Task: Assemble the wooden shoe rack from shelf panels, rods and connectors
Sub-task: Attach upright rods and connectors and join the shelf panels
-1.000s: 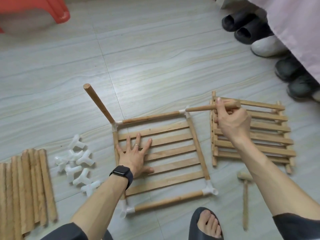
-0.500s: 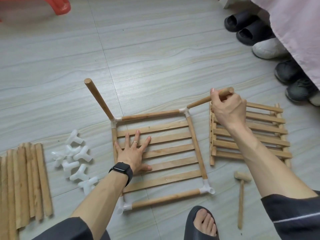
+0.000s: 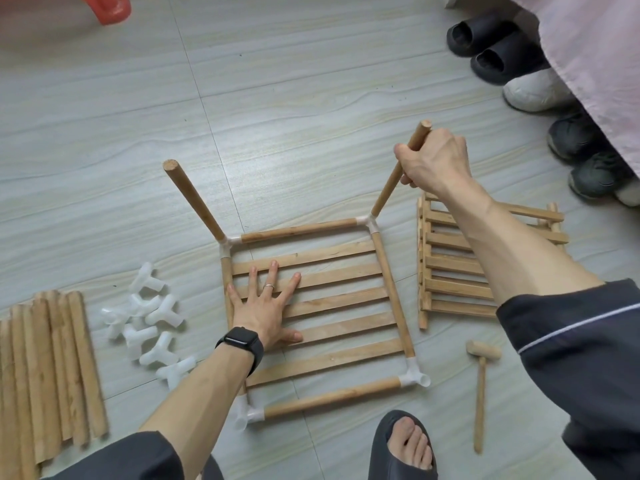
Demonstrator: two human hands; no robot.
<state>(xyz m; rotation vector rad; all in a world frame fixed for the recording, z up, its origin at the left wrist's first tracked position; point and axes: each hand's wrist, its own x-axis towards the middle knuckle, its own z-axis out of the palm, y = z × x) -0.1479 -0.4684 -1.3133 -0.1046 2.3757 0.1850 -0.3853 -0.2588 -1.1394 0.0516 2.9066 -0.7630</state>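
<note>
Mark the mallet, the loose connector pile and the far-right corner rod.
mallet [image 3: 480,400]: head view, middle of the handle.
connector pile [image 3: 160,310]: head view, a white Y-piece near the pile's centre.
far-right corner rod [image 3: 387,192]: head view, bare shaft above its connector.

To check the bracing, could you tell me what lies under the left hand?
The left hand rests flat on slats of the shelf panel; the slat parts beneath its palm are covered.

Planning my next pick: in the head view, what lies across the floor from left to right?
Bundle of loose wooden rods, pile of white plastic Y-shaped connectors, slatted wooden shelf panel framed by rods, stack of spare slatted wooden panels. Small wooden mallet omitted: overlaps the stack.
</note>
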